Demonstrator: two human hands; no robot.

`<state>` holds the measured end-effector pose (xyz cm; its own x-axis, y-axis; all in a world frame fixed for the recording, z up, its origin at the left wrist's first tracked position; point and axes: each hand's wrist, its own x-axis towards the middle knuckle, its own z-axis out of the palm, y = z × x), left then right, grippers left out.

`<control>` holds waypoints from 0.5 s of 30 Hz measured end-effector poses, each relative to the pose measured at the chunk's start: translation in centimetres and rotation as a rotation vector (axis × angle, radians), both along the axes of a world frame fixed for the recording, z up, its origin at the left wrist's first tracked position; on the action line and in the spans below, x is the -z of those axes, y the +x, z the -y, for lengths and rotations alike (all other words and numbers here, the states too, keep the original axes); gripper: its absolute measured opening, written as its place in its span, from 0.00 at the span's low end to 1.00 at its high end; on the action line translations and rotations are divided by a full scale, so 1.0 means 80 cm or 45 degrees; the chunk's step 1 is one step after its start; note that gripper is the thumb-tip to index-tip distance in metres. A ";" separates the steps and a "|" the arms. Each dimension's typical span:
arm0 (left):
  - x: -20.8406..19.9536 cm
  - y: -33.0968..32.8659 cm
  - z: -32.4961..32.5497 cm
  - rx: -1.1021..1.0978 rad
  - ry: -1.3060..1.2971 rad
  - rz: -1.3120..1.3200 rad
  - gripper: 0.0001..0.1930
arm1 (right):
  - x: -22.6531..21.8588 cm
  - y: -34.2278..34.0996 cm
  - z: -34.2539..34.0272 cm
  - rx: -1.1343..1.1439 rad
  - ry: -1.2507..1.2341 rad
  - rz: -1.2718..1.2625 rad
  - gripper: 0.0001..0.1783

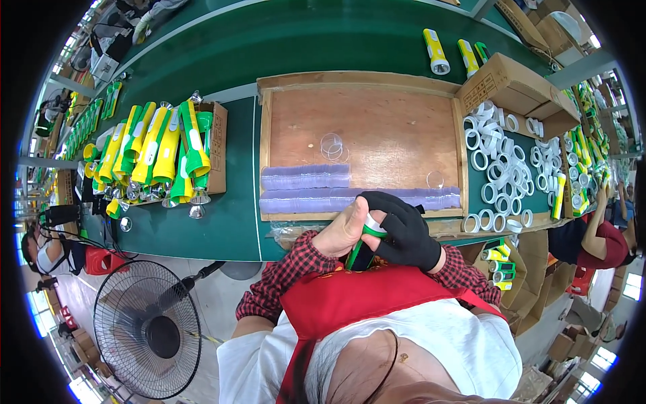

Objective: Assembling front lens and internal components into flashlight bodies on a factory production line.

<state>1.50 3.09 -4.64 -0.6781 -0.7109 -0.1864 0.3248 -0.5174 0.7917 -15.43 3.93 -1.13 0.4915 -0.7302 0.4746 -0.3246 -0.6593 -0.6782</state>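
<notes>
Close to my chest, at the front edge of the wooden tray [363, 79], I hold a green flashlight [354, 256] with a white ring at its head. My left hand [342, 230] is bare and presses against the head from the left. Around the head from the right curl the fingers of my right hand [407, 232], in a black glove that leaves some fingertips bare. Both hands hide much of the flashlight. Just beyond them in the tray lie long rows of thin clear discs [306, 200], with a few loose discs [331, 147] farther back.
Yellow and green flashlight bodies [153, 145] are heaped in a cardboard box [217, 148] at left. White rings [499, 161] spread right of the tray, before a tilted carton [518, 91]. Finished-looking flashlights [436, 52] stand far right. A fan [148, 330] is at lower left; a co-worker [595, 236] sits right.
</notes>
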 end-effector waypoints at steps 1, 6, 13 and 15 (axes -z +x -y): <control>0.005 0.006 0.006 0.124 -0.017 -0.090 0.45 | -0.006 0.002 0.003 -0.014 -0.038 -0.012 0.23; -0.029 -0.004 0.016 0.169 -0.121 0.063 0.20 | -0.028 -0.015 0.032 0.265 0.269 0.339 0.16; -0.032 -0.009 0.019 0.714 0.624 -0.755 0.14 | -0.035 -0.015 0.044 -0.069 0.353 0.754 0.18; -0.024 -0.014 0.017 0.759 0.655 -0.848 0.14 | -0.033 -0.018 0.041 -0.059 0.378 0.734 0.18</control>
